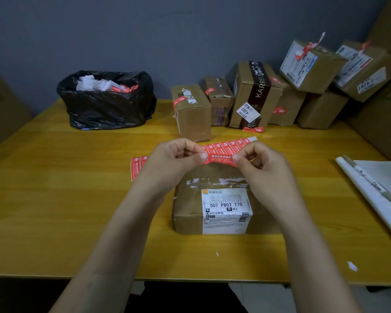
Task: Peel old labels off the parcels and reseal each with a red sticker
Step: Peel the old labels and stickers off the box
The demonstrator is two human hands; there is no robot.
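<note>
Both hands (174, 159) (260, 163) on sticker (219, 158), perhaps loose

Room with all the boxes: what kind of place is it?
Probably a small parcel-sorting room: labelled cardboard parcels stacked by the wall, a red sticker sheet on the table, and a black bag of peeled paper.

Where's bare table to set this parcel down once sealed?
Bare wood left of the front parcel, before the black bin bag, and a narrower strip between it and the notebook. Back right is crowded with stacked parcels.
</note>
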